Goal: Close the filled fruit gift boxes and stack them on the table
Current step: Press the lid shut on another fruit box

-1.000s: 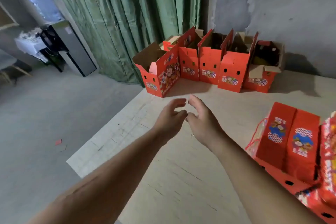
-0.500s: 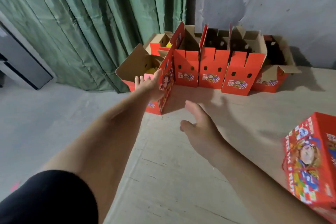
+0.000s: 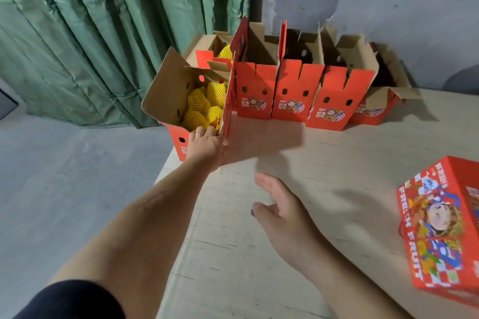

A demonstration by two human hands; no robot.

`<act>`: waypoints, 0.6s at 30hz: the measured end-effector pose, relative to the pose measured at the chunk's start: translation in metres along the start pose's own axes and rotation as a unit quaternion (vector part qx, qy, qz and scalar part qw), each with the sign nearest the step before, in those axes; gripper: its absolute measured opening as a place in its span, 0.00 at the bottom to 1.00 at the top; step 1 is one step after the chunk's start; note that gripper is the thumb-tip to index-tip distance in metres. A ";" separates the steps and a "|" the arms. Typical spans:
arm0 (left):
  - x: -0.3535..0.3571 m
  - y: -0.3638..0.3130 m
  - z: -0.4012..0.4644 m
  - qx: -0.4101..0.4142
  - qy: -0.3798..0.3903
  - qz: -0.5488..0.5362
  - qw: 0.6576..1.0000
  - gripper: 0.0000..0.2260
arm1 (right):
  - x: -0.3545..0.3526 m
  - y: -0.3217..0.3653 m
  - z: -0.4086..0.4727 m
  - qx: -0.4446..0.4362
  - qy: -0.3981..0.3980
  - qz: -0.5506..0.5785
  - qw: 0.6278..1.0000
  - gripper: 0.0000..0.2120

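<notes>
at the table (image 3: 337,163) corner, left hand (image 3: 204,144) fingers curl over the open fruit box (image 3: 181,101) rim, gripping it; right hand (image 3: 282,215) hovers, fingers relaxed and spread.

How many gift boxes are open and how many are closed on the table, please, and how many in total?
Open red gift boxes: 6: nearest, behind it, row
Closed printed gift boxes: 1 fully seen; the right edge may cut off more
Total: 7
</notes>
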State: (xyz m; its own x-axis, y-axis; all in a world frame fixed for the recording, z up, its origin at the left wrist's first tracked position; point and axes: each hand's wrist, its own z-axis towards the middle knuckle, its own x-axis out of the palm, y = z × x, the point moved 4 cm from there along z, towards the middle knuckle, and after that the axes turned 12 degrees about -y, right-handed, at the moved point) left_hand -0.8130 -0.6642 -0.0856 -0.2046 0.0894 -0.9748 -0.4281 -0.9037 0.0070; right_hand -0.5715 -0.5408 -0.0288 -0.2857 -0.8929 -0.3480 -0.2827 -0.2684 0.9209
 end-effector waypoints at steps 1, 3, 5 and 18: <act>0.001 -0.004 -0.005 0.007 -0.012 -0.016 1.000 0.15 | -0.003 -0.006 -0.005 0.001 -0.004 -0.002 1.000 0.25; -0.001 -0.015 -0.021 0.034 -0.042 -0.030 0.998 0.15 | -0.012 -0.017 -0.014 0.006 -0.017 0.000 1.000 0.25; -0.007 -0.031 -0.043 0.061 -0.067 -0.067 0.994 0.16 | -0.020 -0.024 -0.025 0.010 -0.025 0.001 1.000 0.25; -0.072 -0.312 -0.287 0.106 -0.064 -0.190 0.974 0.16 | -0.149 -0.085 -0.149 -0.031 -0.096 -0.199 0.975 0.29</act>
State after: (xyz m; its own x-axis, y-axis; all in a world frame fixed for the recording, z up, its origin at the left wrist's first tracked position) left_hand -0.4117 -0.5094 -0.0813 -0.0984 0.4645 -0.8801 -0.6634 -0.6898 -0.2899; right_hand -0.3690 -0.4388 -0.0288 -0.3326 -0.6306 -0.7012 -0.3514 -0.6071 0.7127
